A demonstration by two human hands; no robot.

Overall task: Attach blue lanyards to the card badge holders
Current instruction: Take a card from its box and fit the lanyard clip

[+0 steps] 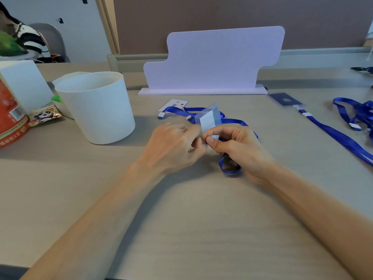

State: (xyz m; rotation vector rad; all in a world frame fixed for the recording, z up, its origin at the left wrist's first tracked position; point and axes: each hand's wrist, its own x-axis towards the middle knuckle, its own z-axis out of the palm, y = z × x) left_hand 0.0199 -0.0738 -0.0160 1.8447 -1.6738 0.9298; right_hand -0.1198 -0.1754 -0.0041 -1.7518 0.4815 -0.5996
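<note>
Grey-beige desk (60, 188), brown partition behind. Far centre: lilac stepped board (214, 59) upright on its base. Left side: white tub (94, 106), then panda snack packet (45, 115), red canister (10, 116) and white box (24, 83) at the left edge. Right side: dark blue card holder (285, 99) flat, its strap (333, 134) clipped on and running near-right; lanyard pile (359, 112) at the far right edge. Spare badge holder (173, 104) lies flat just beyond the hands, a blue strap across it. Nothing sits between the hands and the camera. Clear badge holder (209, 120) is up off the desk at centre, tilted, standing above both hands. Left hand (173, 146) has fingers curled at the holder's near edge and looks to pinch it, though motion blur hides the contact. Right hand (236, 146) pinches the white end of the blue lanyard (230, 166) between thumb and forefinger, right against the holder's lower edge; the strap loops out beneath the palm and trails off far-right.
</note>
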